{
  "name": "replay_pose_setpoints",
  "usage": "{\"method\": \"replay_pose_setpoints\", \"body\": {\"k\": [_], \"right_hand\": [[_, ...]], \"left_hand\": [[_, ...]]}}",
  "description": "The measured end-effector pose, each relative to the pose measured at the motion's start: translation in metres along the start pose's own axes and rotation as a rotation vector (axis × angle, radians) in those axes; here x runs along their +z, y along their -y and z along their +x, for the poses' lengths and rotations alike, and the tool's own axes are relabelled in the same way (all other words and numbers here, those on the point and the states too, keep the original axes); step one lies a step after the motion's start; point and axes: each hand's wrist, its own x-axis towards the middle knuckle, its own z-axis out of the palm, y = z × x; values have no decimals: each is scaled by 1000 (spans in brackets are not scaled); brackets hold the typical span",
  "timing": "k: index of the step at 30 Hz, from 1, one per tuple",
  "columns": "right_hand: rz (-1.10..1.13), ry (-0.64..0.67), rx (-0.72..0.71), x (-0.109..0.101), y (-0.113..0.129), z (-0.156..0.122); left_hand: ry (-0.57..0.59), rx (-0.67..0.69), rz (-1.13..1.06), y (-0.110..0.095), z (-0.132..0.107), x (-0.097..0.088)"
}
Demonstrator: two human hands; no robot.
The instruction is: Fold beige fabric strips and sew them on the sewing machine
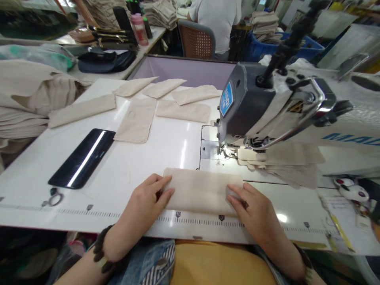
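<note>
A beige rectangular fabric piece (200,190) is stretched flat between my hands, close to the table's front edge. My left hand (148,200) pinches its left end between thumb and fingers. At the right end my right hand (252,206) grips it the same way. Just beyond the fabric stands a sewing machine (247,103), its lit needle area over a metal plate (209,149). Under and beside the machine head lies a fanned stack of beige fabric pieces (293,162).
Several folded beige pieces (135,120) lie across the white table (166,154). A dark phone (84,158) and a small ring (56,199) are at the left. More fabric (26,95) is heaped beyond. Behind, a person (216,19) sits on a brown chair (197,39).
</note>
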Motion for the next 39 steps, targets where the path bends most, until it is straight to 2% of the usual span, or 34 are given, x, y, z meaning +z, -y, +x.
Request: {"method": "replay_pose_setpoints", "body": {"k": [11,17,28,39], "right_hand": [[-35,-15,-8,-1,6,4],[-41,-42,-62,-1,5,5],[-9,-76,-96,2,2,4],[-10,-56,-66,2,1,4]], "left_hand": [[-65,74,82,2,0,2],[-76,95,109,3,1,4],[-79,80,106,2,1,3],[-73,64,109,1,0,3]]}}
